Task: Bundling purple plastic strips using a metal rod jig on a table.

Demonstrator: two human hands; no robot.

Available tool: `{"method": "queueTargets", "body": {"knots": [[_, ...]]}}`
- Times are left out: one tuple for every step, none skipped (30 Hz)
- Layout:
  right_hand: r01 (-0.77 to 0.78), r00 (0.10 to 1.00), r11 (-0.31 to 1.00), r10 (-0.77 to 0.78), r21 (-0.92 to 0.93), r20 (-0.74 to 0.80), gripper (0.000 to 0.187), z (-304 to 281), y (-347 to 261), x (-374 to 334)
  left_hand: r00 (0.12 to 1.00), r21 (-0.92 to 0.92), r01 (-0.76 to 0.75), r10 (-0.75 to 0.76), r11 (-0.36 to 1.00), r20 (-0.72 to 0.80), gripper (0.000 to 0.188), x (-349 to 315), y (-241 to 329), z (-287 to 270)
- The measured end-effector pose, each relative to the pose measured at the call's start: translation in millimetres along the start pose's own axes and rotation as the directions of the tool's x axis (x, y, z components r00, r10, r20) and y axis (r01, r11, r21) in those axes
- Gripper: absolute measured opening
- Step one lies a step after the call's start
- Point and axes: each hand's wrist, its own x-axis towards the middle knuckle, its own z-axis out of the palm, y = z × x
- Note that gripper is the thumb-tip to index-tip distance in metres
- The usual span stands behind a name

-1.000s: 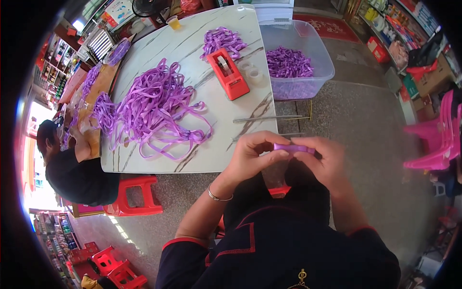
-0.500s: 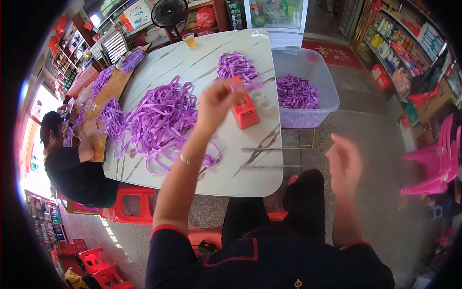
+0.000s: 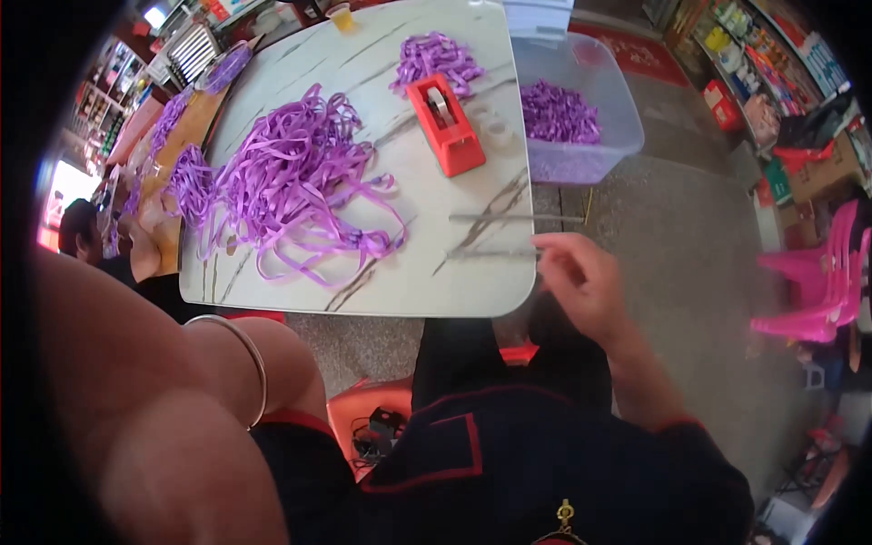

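Note:
My left arm is folded up close at the lower left, with a silvery bracelet [image 3: 259, 368] round it. The left hand [image 3: 118, 372] looms large and blurred there, and its fingers cannot be made out. By the table's right front corner is my right hand [image 3: 586, 286], loosely bent, fingers apart, with nothing seen in it. Two thin metal rods [image 3: 518, 218] jut over the table edge beside its fingertips. A red tape dispenser [image 3: 450, 132] stands farther back. Left of it lies a large tangled heap of purple ribbon straps [image 3: 291, 173]; a smaller purple pile [image 3: 436, 62] sits behind.
The marbled white table [image 3: 409, 286] has a cup of yellow drink [image 3: 341, 18] at its far side. Right of it stands a clear plastic bin [image 3: 618, 145] holding purple pieces. Pink chairs [image 3: 817, 282] are at far right. A person [image 3: 82, 232] sits at the left by a wooden table.
My left hand has left the tape dispenser and come up close at the lower left. My right hand has moved left to the table corner. The view has tilted, shifting the table upward.

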Motion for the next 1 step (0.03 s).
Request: {"method": "queueTargets", "body": {"knots": [[0.044, 0.992, 0.997, -0.037, -0.061, 0.124, 0.029, 7.6, -4.2, 0.0, 1.000, -0.013, 0.002, -0.001, 1.000, 0.003, 0.064, -6.0, 1.0, -4.1]]}}
